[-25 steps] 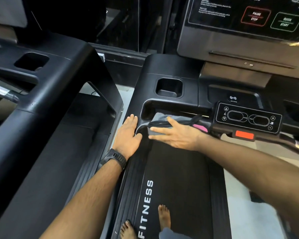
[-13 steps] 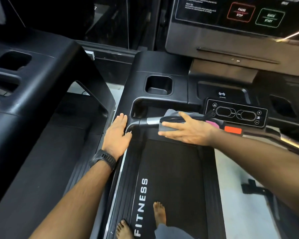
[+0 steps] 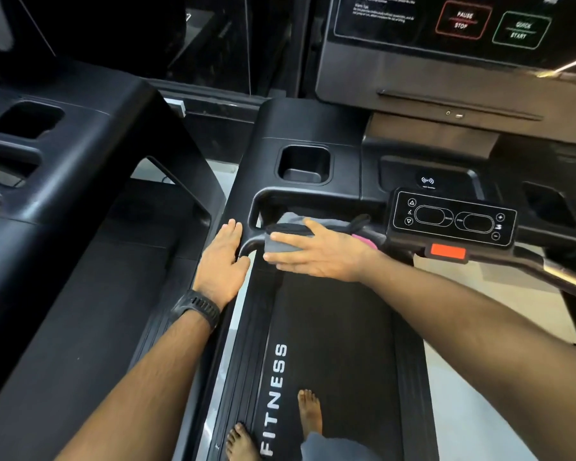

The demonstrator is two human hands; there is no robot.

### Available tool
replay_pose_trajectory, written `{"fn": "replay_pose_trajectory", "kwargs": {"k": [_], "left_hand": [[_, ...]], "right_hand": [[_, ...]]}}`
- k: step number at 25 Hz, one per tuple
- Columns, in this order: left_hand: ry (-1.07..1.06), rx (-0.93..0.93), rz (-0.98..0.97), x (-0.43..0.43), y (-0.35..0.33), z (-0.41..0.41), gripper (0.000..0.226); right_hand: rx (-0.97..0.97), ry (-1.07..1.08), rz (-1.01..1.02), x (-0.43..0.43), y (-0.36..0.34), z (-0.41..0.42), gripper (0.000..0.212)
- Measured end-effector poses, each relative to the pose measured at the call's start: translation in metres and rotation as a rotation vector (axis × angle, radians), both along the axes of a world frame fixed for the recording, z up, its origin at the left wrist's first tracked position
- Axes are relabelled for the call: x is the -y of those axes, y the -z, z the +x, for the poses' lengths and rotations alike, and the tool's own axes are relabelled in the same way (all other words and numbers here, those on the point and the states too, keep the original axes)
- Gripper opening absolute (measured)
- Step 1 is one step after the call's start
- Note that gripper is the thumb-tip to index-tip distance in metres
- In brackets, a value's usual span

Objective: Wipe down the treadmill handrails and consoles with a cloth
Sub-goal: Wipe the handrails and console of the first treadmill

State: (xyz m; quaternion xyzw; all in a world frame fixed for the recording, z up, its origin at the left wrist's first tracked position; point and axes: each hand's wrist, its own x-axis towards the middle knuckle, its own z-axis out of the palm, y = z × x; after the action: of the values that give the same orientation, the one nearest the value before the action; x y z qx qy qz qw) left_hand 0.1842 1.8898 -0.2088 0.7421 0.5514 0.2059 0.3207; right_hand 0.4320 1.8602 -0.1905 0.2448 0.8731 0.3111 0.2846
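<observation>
Moved: the right hand (image 3: 316,252) and the cloth (image 3: 281,242) have slid left along the handrail (image 3: 251,242) to its bend. Half a second ago they were nearer the button pad (image 3: 453,217).
Cloth: grey, in the middle of the frame, folded over the black handrail right by the curved corner.
Right hand: holds the cloth on the bar, with the thumb on top and the long fingers along the front. It is a snug hold.
Left hand (image 3: 222,261): flat and wide open, palm down on the side arm (image 3: 243,194), just left of the bend. It is not touching the cloth.
Watch (image 3: 197,309): black, on the left wrist.
Pink thing (image 3: 363,241): peeks out behind the right wrist; I cannot tell what it is.
Button pad: just right of the hand, black with white arrows.
Red tab (image 3: 448,252): just under the pad.
Cup holder (image 3: 303,164): a square hole above the cloth.
Screen (image 3: 446,44): upper right, with a red PAUSE STOP box and a green QUICK START box.
Belt (image 3: 330,327): lower middle, dark, beside the white word FITNESS.
Bare feet (image 3: 310,414): standing at the bottom of the frame.
Other treadmill (image 3: 64,161): black, along the left side.
</observation>
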Motion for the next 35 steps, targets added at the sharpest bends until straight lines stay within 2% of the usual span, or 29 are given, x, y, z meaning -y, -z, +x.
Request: {"fn": "replay_pose_trajectory", "kwargs": {"k": [4, 7, 11, 13, 16, 19, 22, 25, 28, 30, 32, 34, 35], "left_hand": [[-0.023, 0.064, -0.041, 0.001, 0.001, 0.0, 0.065], [-0.043, 0.165, -0.092, 0.0, 0.001, -0.002, 0.064], [-0.039, 0.137, -0.094, 0.002, 0.0, -0.003, 0.065], [-0.038, 0.121, -0.094, 0.002, -0.001, -0.002, 0.066], [-0.04, 0.138, -0.113, 0.003, 0.0, -0.002, 0.067], [-0.045, 0.126, -0.111, 0.001, 0.001, -0.001, 0.067], [-0.03, 0.101, -0.109, 0.001, 0.001, -0.002, 0.066], [-0.066, 0.205, -0.168, 0.006, -0.008, 0.002, 0.065], [-0.138, 0.347, -0.285, 0.003, -0.011, -0.006, 0.067], [-0.091, 0.345, -0.282, 0.006, -0.006, -0.015, 0.07], [-0.091, 0.378, -0.299, 0.012, 0.001, -0.022, 0.06], [-0.092, 0.39, -0.3, 0.022, 0.001, -0.028, 0.048], [-0.078, 0.375, -0.299, 0.026, 0.002, -0.031, 0.051]], "right_hand": [[-0.082, -0.012, -0.052, -0.01, -0.001, -0.002, 0.08], [-0.273, 0.065, -0.142, -0.023, 0.001, -0.024, 0.081], [-0.62, 0.457, -0.088, -0.031, 0.0, -0.035, 0.071], [-0.666, 0.624, -0.102, -0.036, 0.001, -0.054, 0.069], [-0.7, 0.636, -0.034, -0.037, 0.004, -0.061, 0.073], [-0.753, 0.781, -0.093, -0.043, -0.004, -0.046, 0.069], [-0.717, 0.713, 0.034, -0.028, 0.009, -0.055, 0.08], [-0.762, 0.56, 0.094, -0.017, 0.019, -0.055, 0.084], [-1.06, 0.494, 0.151, -0.005, 0.02, -0.074, 0.073], [-1.326, 0.573, 0.166, 0.015, 0.026, -0.106, 0.072], [-1.636, 0.72, 0.046, 0.034, 0.034, -0.141, 0.077], [-1.947, 0.879, -0.163, 0.047, 0.043, -0.169, 0.078], [-2.117, 0.963, -0.247, 0.053, 0.046, -0.18, 0.077]]}}
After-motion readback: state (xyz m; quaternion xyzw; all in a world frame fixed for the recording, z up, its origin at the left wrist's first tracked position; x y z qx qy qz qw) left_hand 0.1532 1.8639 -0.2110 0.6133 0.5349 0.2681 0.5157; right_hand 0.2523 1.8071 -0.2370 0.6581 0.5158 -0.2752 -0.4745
